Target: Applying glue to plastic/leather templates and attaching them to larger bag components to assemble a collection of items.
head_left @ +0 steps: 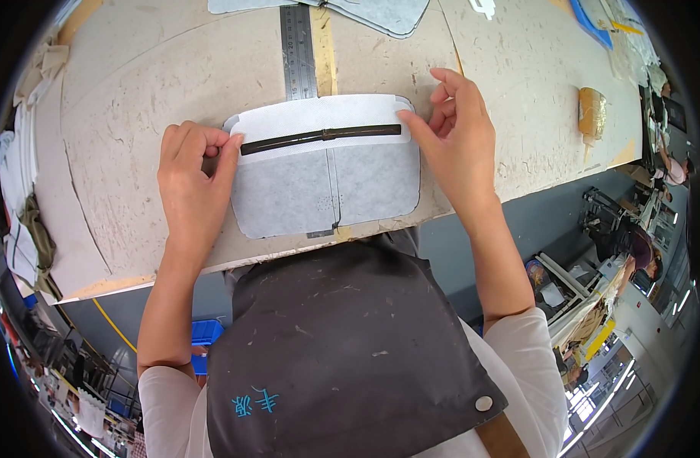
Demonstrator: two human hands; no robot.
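A pale grey panel [285, 187] with rounded corners lies near the table's front edge, a seam down its middle. Across its upper part runs a white strip [319, 111] with a long dark slot [289, 142]. At the panel's upper left edge, my left hand [193, 164] has thumb and forefinger closed together. My right hand [460, 137] has its thumb at the strip's upper right corner, while its fingers are raised and apart from the thumb. A steel ruler [297, 53] reaches under the panel from the far side.
More grey pieces [380, 11] lie at the far edge of the worn table [151, 84]. A bottle of amber liquid [592, 114] rests on the right. Folded cloth [31, 153] is at the left, and a blue tray [592, 23] sits far right. A blue crate [205, 333] stands below the table.
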